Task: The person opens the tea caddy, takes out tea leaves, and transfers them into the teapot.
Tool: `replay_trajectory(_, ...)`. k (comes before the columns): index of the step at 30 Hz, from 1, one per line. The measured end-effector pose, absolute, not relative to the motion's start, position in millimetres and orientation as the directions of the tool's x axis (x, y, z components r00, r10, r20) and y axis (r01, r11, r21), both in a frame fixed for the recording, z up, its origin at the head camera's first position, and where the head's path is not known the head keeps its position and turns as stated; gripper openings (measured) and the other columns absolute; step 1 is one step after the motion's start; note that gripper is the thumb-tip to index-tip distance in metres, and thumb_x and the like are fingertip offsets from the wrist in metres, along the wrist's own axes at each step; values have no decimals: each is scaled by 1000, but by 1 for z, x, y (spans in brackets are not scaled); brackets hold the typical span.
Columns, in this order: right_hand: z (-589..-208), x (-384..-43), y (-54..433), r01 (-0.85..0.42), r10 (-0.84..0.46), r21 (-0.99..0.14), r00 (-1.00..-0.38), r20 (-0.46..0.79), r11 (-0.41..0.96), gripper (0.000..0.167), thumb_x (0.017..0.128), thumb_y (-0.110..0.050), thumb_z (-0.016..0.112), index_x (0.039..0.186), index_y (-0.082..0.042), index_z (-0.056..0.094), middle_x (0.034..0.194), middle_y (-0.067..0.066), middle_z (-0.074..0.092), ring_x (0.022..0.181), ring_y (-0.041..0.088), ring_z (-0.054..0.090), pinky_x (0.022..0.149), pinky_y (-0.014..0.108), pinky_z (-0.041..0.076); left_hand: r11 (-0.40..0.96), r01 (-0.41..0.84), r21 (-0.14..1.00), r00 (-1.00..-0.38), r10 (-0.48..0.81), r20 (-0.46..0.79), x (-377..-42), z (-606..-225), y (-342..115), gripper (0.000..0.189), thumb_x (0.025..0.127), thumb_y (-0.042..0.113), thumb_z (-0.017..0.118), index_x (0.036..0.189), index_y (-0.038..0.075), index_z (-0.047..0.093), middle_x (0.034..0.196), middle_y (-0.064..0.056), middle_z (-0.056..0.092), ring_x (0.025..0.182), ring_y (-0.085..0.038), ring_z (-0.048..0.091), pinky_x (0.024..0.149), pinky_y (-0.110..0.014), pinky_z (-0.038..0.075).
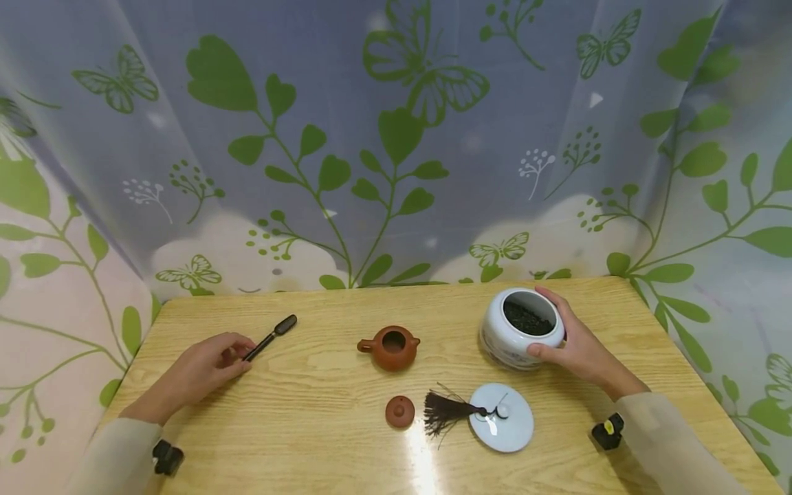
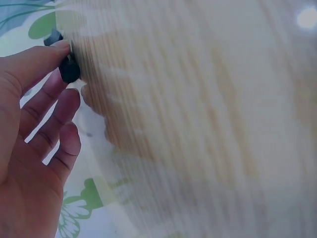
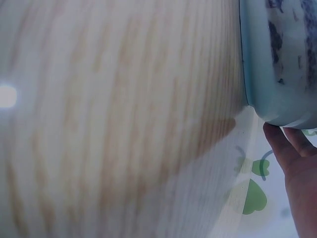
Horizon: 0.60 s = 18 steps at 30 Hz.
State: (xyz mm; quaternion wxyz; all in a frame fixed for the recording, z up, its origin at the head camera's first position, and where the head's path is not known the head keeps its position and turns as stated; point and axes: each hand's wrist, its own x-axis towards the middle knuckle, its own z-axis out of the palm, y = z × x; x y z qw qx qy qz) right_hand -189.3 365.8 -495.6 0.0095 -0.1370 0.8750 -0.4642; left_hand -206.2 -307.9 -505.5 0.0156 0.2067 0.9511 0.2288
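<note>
On the left of the head view, my left hand (image 1: pixel 204 368) pinches the handle end of a slim black tea scoop (image 1: pixel 272 336), whose broader tip points away to the right. The left wrist view shows the thumb and fingertips at the dark scoop (image 2: pixel 70 71), with the other fingers loosely bent. At the right, my right hand (image 1: pixel 581 354) grips the side of a white porcelain jar (image 1: pixel 500 344), thumb near and fingers at the far side. The jar is uncovered and tilted a little, with dark tea leaves (image 1: pixel 526 320) inside. Its patterned wall (image 3: pixel 292 59) fills a corner of the right wrist view.
A brown clay teapot (image 1: pixel 399 356) stands lidless mid-table, its handle to the left. Its small round lid (image 1: pixel 399 412) lies in front. Nearer the jar lies a white porcelain lid (image 1: pixel 510 433) with a dark tassel (image 1: pixel 447 410). A patterned curtain (image 1: pixel 309 227) hangs behind the wooden table (image 1: pixel 297 426).
</note>
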Motion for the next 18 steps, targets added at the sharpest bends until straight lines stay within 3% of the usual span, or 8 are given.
replay_trajectory(4,-496,-190,366,-233,-250,-823,-961,115,518,113,88,-13,89,175,-16,18,168,21,41,141,-9,36,119,75,26,804,385,453,-909,416,35,-209,-504,-309,26,101,14,80,126,13,74,113,2,76,90,-3,66,79,-32,58)
replay_trajectory(10,-497,-190,366,-235,-251,-824,-961,117,515,113,87,-12,89,175,-18,18,169,21,40,140,-11,35,120,74,26,794,403,456,-902,430,47,-211,-505,-312,27,99,16,82,125,8,74,110,1,76,95,-12,70,81,-34,60)
replay_trajectory(18,-497,-190,366,-231,-250,-830,-961,115,508,113,88,-12,89,175,-17,18,169,20,40,141,-12,35,122,71,25,804,382,457,-913,405,51,-211,-510,-320,13,100,21,82,111,16,78,100,8,72,86,-2,63,76,-31,55)
